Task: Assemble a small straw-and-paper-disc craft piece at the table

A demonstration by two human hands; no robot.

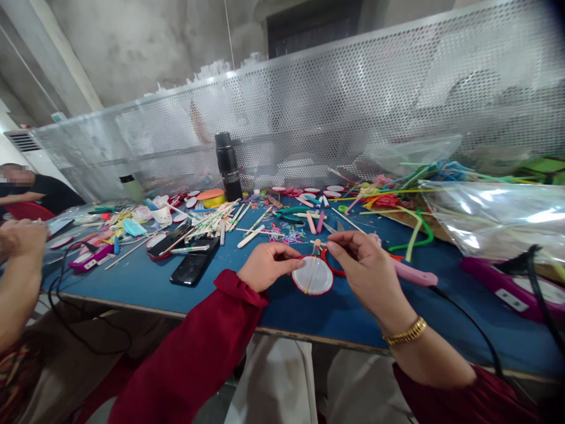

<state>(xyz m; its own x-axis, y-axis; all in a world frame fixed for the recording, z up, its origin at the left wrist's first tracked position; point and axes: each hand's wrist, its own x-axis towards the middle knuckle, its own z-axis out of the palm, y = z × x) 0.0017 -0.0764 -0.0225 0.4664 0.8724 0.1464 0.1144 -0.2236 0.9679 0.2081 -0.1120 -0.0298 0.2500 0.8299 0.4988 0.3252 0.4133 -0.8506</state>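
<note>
Red-rimmed white disc [313,277] (thin stick across it) pinched by left hand [267,265]; right hand [368,268] pinches stick [314,259].

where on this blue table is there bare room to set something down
Bare blue table runs along the near edge, left of the left hand and in front of the black phones. Another patch lies below the white disc. Behind, the wooden sticks and coloured straws crowd it.

Flask [228,166] behind sticks [212,222]
</note>
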